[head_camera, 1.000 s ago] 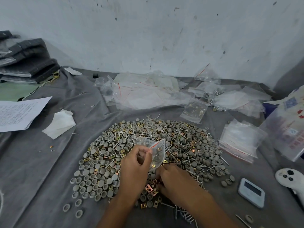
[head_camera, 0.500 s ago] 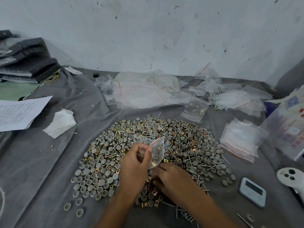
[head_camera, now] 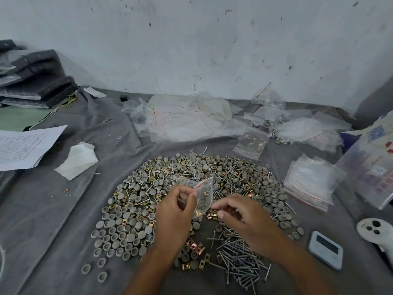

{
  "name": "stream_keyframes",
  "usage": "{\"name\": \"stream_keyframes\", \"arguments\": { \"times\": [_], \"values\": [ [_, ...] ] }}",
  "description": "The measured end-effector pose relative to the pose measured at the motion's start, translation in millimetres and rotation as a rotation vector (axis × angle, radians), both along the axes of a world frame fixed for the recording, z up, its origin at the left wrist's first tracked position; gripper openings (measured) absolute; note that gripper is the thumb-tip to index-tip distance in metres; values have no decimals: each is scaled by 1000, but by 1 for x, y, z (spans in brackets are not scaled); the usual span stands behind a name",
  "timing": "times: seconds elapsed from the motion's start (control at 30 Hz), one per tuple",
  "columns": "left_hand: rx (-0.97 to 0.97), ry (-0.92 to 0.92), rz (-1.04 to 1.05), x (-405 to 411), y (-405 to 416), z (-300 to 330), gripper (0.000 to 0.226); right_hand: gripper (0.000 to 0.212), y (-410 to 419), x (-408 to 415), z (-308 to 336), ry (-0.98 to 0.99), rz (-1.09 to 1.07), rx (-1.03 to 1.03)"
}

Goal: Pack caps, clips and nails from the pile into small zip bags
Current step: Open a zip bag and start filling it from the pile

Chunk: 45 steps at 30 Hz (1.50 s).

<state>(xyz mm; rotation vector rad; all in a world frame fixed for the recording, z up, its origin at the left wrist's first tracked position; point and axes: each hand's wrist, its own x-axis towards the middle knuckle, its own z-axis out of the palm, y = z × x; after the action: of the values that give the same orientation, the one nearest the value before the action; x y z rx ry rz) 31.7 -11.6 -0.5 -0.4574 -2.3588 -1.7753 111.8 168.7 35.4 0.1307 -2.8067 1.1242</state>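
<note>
Hardware lies heaped at the middle of the worktop [head_camera: 53, 209], a mixed pile [head_camera: 191, 188] of grey caps, brass-coloured clips and nails spread over grey cloth, and you work at its near edge. Your left hand [head_camera: 174, 216] holds a small zip bag [head_camera: 203, 195] up over the pile, thumb and curled fingers pinching its top edge by the red zip line so the mouth faces right toward your other hand; some clips and other small pieces already sit in its lower part. Your right hand [head_camera: 244, 218] is just beside the bag's lower edge, its fingers curled in around a few brass clips [head_camera: 212, 215], which look ready to go in; how many it holds cannot be told. Keeping the bag low and close to the pile likely shortens each trip and catches anything dropped. Near you, a separate heap of nails [head_camera: 240, 260] lies sorted to the right of your wrists, and loose caps [head_camera: 119, 235] spread to the left, probably so each kind is quick to reach. A stack of empty zip bags [head_camera: 308, 184] waits at the right, and filled and empty bags [head_camera: 191, 120] lie along the far side by the wall. The bag in hand seems only partly filled, with most of the pile left to pack.
</note>
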Motion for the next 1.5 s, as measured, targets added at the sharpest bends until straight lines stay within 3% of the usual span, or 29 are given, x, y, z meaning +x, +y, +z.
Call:
{"name": "stream_keyframes", "arguments": {
  "times": [0.17, 0.37, 0.47, 0.73, 1.03, 1.2, 1.33, 1.5],
  "values": [
    [-12, 12, -5, 0, -1, -1, 8, 18, 0, -6, 20, 47, -44, -341],
    [-35, 11, 17, 2, 5, 5, 21, 22, -17, -32, 16, -27, -230, -544],
    [-65, -5, 27, 1, 8, 6, 12, 19, -22, -38, 13, -11, -272, -441],
    [-50, -29, 24, 1, 8, 6, 12, 17, -23, -32, 20, 105, -276, -322],
    [-33, -25, 22, 0, 7, 7, 11, 13, -22, -29, 23, 127, -196, 77],
    [-35, -26, 20, 0, 7, 6, 13, 13, -19, -26, 32, 262, -259, -4],
    [4, -28, 16, 0, 5, 8, 19, 18, -20, -23, 38, 325, -216, 64],
    [0, -28, 8, 0, 4, 9, 11, 17, -23, -27, 36, 256, -161, 385]
  ]
}}
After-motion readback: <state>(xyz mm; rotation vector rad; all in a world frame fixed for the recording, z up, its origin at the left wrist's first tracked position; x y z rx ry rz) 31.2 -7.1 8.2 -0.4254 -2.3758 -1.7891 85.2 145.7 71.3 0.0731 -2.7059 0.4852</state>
